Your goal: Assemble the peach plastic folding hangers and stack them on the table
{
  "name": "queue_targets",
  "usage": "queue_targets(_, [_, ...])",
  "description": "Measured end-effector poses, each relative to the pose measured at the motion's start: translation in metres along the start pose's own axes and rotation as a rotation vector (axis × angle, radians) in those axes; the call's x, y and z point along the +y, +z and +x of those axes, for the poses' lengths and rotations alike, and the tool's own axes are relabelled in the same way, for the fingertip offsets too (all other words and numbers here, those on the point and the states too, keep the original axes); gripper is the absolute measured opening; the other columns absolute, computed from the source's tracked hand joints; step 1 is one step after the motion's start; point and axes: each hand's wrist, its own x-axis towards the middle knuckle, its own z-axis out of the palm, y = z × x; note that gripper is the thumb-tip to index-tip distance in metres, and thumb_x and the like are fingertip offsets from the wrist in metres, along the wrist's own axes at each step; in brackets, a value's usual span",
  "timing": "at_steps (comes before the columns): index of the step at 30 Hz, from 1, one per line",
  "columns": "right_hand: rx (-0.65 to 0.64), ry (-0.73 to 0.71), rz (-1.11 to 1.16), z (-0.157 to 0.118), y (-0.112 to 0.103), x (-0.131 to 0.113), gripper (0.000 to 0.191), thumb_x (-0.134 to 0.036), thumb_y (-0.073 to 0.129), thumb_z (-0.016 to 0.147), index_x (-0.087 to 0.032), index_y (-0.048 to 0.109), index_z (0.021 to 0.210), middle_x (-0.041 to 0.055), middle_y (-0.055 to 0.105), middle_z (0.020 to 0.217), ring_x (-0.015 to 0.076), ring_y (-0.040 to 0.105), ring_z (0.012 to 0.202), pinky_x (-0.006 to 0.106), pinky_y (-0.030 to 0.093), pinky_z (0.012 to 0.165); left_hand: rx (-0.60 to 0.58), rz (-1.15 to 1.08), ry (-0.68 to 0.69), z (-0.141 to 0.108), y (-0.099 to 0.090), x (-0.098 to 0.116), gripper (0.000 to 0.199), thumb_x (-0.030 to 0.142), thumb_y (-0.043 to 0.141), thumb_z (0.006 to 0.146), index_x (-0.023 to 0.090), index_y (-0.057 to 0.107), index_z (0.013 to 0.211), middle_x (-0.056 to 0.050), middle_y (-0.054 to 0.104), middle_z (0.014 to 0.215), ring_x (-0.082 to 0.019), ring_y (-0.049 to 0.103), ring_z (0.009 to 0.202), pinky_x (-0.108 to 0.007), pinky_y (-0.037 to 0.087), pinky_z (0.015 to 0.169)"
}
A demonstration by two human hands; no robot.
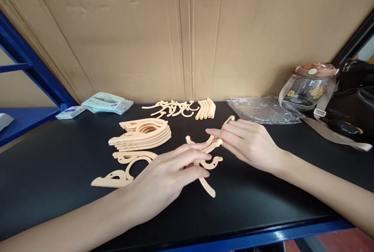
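Note:
Over the middle of the black table, my left hand (172,172) has its fingers closed about a peach plastic hanger hook (214,162). Part of the hook is hidden by those fingers, and a curved hanger arm (208,188) sticks out beneath them. My right hand (248,141) pinches a slim curved hanger piece (230,119) between thumb and fingers, close to the left fingertips. Another curved strip (212,147) runs between the two hands; whether the pieces are joined I cannot tell. Left of my left hand lie a loose hanger part (112,182) and a stack of folded hangers (143,139).
Loose hooks (175,108) and a row of curved arms (206,108) lie at the back. A clear plastic bag (263,108), a strapped water bottle (311,88) and a black bag (356,100) stand right. Tissue packs (106,103) lie back left, before a cardboard wall (131,34).

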Motion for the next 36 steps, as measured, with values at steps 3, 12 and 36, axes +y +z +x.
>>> queue_targets(3, [-0.037, 0.020, 0.023, -0.0022, 0.0032, 0.0012, 0.026, -0.015, 0.044, 0.099, -0.012, 0.065, 0.113, 0.0042, 0.072, 0.082, 0.0127, 0.065, 0.070, 0.026, 0.047, 0.064, 0.012, 0.019, -0.019, -0.0002, -0.0001, -0.0020, 0.038, -0.003, 0.042, 0.092, 0.020, 0.071, 0.098, -0.005, 0.065, 0.124, -0.017, 0.051, 0.132, -0.030, 0.049, 0.106])
queue_targets(12, [-0.153, 0.166, 0.086, -0.0052, 0.0109, 0.0063, 0.026, -0.008, 0.040, 0.096, -0.012, 0.059, 0.113, -0.0005, 0.069, 0.073, 0.0115, 0.060, 0.056, 0.025, 0.043, 0.058, 0.075, 0.125, -0.111, -0.0003, 0.0014, -0.0060, 0.044, 0.002, 0.043, 0.095, 0.032, 0.073, 0.101, -0.002, 0.058, 0.135, -0.022, 0.035, 0.143, -0.047, 0.046, 0.110])
queue_targets(36, [-0.217, 0.214, 0.173, -0.0039, 0.0092, 0.0014, 0.046, -0.029, 0.037, 0.101, -0.006, 0.040, 0.141, 0.0063, 0.068, 0.088, 0.0186, 0.066, 0.080, 0.032, 0.054, 0.068, 0.029, 0.020, -0.381, 0.0057, 0.0041, -0.0057, 0.018, 0.014, 0.041, 0.096, 0.019, 0.056, 0.105, 0.000, 0.061, 0.093, -0.014, 0.056, 0.080, -0.027, 0.043, 0.070])
